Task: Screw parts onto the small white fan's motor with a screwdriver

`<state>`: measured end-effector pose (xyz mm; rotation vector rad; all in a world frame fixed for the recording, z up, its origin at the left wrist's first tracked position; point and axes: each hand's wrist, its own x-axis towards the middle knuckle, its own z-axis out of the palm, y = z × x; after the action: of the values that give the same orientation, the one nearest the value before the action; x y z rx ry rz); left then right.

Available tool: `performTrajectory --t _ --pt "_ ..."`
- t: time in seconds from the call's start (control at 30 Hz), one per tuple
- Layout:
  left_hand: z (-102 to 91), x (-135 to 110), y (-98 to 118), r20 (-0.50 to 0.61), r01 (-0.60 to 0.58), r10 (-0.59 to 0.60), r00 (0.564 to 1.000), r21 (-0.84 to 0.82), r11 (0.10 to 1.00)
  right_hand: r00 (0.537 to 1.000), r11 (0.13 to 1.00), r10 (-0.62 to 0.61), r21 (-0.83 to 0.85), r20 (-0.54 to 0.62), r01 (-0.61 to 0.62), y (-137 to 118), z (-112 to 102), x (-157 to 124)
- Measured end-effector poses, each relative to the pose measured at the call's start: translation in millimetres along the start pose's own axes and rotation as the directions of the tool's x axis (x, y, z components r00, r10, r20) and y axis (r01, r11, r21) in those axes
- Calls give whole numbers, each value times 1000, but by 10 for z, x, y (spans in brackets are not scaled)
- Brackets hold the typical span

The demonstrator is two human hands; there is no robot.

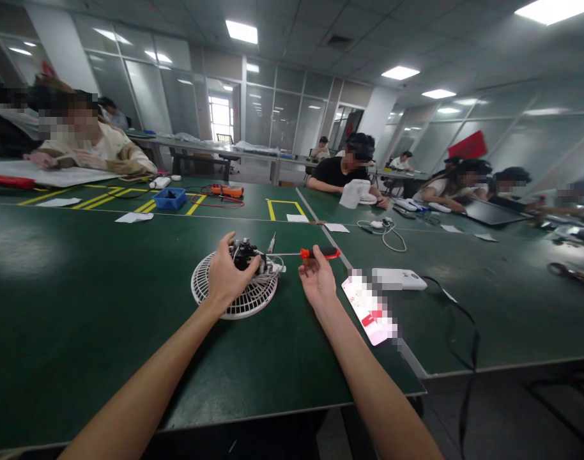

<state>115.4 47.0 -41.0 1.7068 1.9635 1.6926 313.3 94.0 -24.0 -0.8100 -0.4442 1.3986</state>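
A white round fan grille [246, 300] lies flat on the green table [81, 306] with a small black motor [244, 253] on it. My left hand [227, 275] is closed over the motor from the near side. My right hand [317, 280] is palm up just right of the grille, fingers loosely curled, holding nothing. A screwdriver with a red and black handle [319, 253] lies right beyond its fingertips, shaft pointing left toward the motor. A second thin tool [271, 243] lies behind the grille.
A phone [368, 310] and a white power bank [400, 279] with a black cable [469, 338] lie to the right. Further back sit a blue tray [170, 199], an orange meter [227, 190] and a white cable [388, 233]. Several people sit at tables behind.
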Motion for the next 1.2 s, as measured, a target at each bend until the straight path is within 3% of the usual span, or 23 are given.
performTrajectory --t 0.17,0.33,0.5,0.73,0.9,1.07,1.2 --pt "-19 -4 9 9 8 -8 1000 6 1000 999 999 31 -9 -37 -31 -11 16 -27" --pt "-29 -5 27 13 17 -17 1000 -5 1000 997 993 69 97 41 -72 -33 12 -46" --pt "-17 0 23 17 21 -21 1000 -5 1000 999 999 31 8 30 -31 3 -43 23" --pt "-13 -7 32 13 15 -15 1000 10 1000 992 988 18 148 126 -37 -45 -18 19" --pt "-17 -8 38 2 11 -11 1000 10 1000 999 997 19 70 50 -22 -13 -32 56" --pt "-10 -3 31 6 10 -10 1000 14 1000 998 986 41 161 46 -48 -26 -31 54" --pt "0 1 12 4 4 -4 1000 10 1000 996 991 91 103 -11 -90 -25 -42 40"
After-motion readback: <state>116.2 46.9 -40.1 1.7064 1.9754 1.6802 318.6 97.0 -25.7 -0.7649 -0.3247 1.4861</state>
